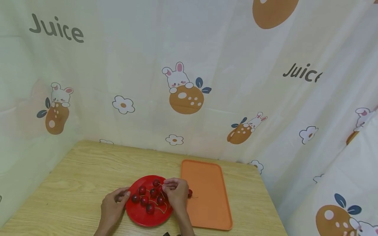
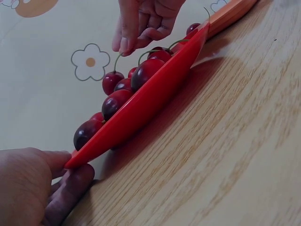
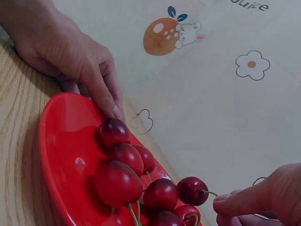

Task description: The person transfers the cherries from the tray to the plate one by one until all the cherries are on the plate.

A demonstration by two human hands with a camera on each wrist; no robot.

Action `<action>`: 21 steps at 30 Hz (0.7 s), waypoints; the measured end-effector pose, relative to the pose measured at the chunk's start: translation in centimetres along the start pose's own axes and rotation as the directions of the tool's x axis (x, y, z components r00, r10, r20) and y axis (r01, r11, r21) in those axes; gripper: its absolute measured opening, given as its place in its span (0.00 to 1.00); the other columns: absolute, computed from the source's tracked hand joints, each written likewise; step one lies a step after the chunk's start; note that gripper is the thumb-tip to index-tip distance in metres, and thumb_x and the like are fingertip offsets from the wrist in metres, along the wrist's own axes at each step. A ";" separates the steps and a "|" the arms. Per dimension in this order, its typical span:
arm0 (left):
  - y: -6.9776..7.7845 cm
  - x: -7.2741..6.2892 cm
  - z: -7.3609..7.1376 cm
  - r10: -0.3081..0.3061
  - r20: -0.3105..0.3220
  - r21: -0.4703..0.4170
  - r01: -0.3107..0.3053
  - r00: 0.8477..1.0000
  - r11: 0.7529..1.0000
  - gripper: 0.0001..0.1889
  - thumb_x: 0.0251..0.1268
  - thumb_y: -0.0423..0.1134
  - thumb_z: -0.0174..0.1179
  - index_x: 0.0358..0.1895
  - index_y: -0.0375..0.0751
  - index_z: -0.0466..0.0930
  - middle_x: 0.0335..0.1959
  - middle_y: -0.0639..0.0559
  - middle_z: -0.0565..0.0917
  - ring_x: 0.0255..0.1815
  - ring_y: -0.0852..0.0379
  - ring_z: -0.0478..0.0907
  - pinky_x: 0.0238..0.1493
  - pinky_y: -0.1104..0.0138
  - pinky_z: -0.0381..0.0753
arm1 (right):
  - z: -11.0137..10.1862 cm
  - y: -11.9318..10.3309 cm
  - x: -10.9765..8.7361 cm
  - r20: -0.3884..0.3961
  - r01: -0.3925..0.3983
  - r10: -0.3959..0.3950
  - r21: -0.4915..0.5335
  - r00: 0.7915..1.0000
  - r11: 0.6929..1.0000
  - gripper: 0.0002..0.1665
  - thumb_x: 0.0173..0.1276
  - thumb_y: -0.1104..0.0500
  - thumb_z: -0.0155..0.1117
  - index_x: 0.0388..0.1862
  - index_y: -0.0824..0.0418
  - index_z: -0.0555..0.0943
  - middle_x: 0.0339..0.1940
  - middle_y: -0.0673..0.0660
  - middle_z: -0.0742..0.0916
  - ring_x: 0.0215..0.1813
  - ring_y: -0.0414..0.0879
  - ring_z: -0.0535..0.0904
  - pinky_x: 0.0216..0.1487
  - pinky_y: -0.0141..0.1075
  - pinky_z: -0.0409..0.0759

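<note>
A red plate (image 1: 141, 219) carries several dark red cherries (image 1: 150, 208) with green stems. On its left side, my left hand (image 1: 113, 206) grips the rim between thumb and fingers, as the left wrist view shows. Over the plate's right side, my right hand (image 1: 178, 194) pinches the stem of one cherry (image 3: 192, 190) between thumb and fingertip. That cherry hangs by its stem near the others at the plate's far side; whether it touches them I cannot tell. Another cherry (image 1: 190, 193) lies on the orange tray (image 1: 206, 214), just right of my right hand.
The orange tray stands close beside the plate on the right, partly behind my right hand. Both rest on a light wooden table (image 1: 88, 170). A patterned curtain (image 1: 141, 82) with rabbits and flowers rises behind the table and along its sides.
</note>
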State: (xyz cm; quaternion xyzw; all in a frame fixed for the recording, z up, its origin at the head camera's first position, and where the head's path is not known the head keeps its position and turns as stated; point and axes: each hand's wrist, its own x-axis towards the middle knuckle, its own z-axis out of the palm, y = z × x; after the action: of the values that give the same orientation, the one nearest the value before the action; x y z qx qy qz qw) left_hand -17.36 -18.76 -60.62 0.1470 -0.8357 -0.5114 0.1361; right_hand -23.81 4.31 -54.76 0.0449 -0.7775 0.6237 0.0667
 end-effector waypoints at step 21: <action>0.1 0.1 0.0 0.004 -0.008 0.005 -0.004 1.000 1.000 0.13 0.76 0.38 0.70 0.58 0.40 0.91 0.45 0.46 0.94 0.33 0.70 0.82 0.40 0.74 0.78 | 1.6 -0.2 -0.5 0.008 0.055 -0.055 -0.197 0.998 0.979 0.11 0.58 0.78 0.78 0.30 0.64 0.92 0.25 0.54 0.93 0.27 0.36 0.88 0.32 0.28 0.85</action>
State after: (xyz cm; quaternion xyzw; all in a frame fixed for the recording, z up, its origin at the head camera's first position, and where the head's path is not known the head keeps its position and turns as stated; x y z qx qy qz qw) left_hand -17.41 -18.79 -60.54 0.1476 -0.8368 -0.5084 0.1399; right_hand -23.35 2.70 -55.01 0.0606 -0.8339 0.5416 0.0869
